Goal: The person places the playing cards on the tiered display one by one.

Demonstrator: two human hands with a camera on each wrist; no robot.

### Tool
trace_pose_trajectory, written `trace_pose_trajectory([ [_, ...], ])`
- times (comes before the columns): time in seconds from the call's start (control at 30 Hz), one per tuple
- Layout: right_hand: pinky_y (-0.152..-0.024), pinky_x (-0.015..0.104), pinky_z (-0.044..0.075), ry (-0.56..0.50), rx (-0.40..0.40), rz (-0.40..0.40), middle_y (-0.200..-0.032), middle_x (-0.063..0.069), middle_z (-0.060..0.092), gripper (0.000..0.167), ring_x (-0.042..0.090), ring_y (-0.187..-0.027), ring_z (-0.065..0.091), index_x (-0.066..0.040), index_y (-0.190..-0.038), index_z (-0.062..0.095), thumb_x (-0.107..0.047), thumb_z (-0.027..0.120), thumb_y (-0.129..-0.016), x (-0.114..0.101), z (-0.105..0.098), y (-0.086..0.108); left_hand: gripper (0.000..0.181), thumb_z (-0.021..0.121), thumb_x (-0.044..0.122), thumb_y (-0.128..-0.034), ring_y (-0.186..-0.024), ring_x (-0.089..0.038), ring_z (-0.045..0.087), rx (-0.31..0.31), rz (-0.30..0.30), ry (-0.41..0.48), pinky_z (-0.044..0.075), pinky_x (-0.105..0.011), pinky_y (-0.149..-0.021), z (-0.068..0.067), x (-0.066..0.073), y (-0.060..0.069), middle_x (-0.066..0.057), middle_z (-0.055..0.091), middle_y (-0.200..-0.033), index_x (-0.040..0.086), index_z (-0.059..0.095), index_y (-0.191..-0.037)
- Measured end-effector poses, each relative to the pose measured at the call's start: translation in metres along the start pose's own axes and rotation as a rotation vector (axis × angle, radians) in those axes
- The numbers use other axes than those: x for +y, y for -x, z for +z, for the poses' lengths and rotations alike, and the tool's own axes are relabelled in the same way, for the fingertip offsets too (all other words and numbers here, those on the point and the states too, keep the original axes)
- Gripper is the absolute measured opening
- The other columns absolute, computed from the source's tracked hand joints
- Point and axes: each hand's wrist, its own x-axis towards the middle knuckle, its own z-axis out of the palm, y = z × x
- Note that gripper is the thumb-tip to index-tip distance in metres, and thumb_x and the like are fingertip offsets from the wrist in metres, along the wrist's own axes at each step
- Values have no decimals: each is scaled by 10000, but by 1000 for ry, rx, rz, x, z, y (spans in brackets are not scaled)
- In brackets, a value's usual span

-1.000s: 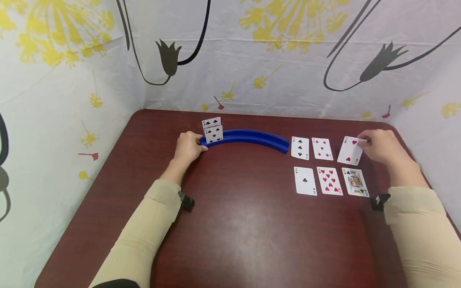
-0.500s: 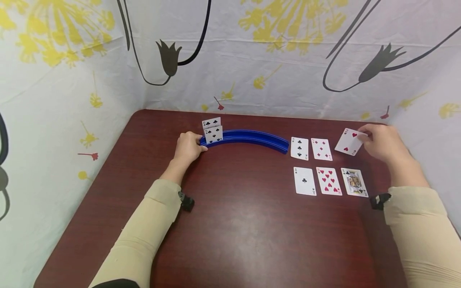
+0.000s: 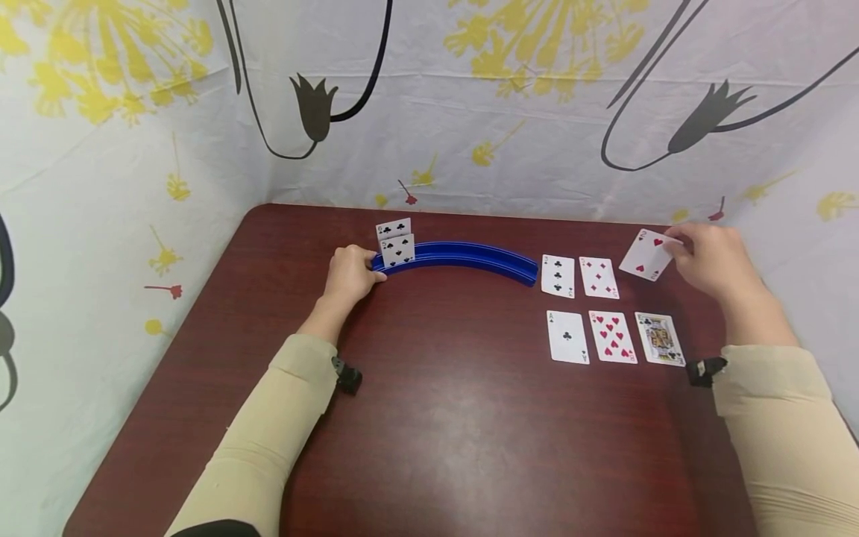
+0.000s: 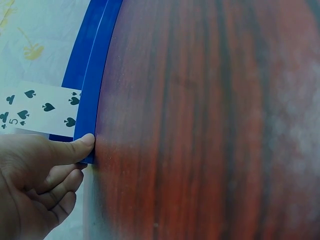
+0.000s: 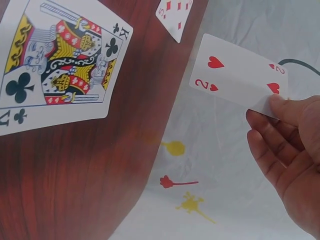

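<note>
Right hand [image 3: 713, 257]: thumb and fingers pinching one corner of a white playing card, the two of hearts [image 3: 644, 253]. Card face visible, raised off the table, slanted, beyond the far right end of the upper row of cards.

Left hand [image 3: 350, 272]: thumb on the near face, fingers behind, pinching the left end of a long, curved, glossy blue card holder [image 3: 476, 255]. Holder lies along the far part of the table, its right end just beside the upper row.

In the holder, near the left hand: two white cards standing on edge, the five of spades [image 3: 398, 250] in front, a black clubs card [image 3: 394, 227] behind, partly covered (its corner number reads as a six).

Upper row, flat: a white card with three black pips [image 3: 558, 276]; the five of diamonds [image 3: 599, 278].

Lower row, nearer the person, flat: the ace of clubs [image 3: 568, 336]; a white hearts card with many red pips [image 3: 614, 338]; the king of clubs [image 3: 661, 338], with its coloured figure.

Surroundings: dark red-brown wood-grain table [image 3: 470, 432] with rounded corners; white cloth backdrop [image 3: 429, 45] printed with yellow, grey and red plants; beige sleeves [image 3: 262, 425] on both arms.
</note>
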Motion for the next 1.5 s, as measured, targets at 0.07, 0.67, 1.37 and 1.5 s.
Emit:
trace_pose_trajectory([
  [0.07, -705, 559, 412, 0, 4, -4, -846, 255, 687, 104, 446, -730, 585, 47, -978, 703, -5, 629, -926, -1, 0, -1, 492, 846, 206, -846, -1018, -268, 697, 2, -1, 0, 560, -422, -905, 0, 0, 0, -176, 735, -1127, 50, 702, -1289],
  [0.67, -699, 582, 408, 20, 42, -31, -794, 270, 686, 111, 461, -703, 597, 68, -974, 709, -6, 644, -923, -16, 2, -7, 483, 849, 206, -843, -1004, -273, 698, 7, 14, -4, 562, -422, -890, 1, -2, -1, -178, 739, -1110, 46, 709, -1277],
  [1.37, -745, 584, 458, -52, 14, -48, -878, 268, 702, 133, 456, -792, 636, 75, -998, 720, -14, 644, -935, -40, 19, -23, 486, 842, 205, -849, -999, -271, 696, 9, 14, 1, 562, -424, -899, 1, -1, 1, -180, 735, -1122, 39, 703, -1284],
  [1.5, -754, 595, 455, -72, 8, -55, -891, 271, 703, 130, 473, -795, 633, 77, -992, 715, -14, 639, -940, -45, 24, -26, 488, 844, 208, -847, -997, -273, 696, 11, 17, -1, 561, -425, -898, 1, -2, 0, -178, 737, -1118, 42, 704, -1284],
])
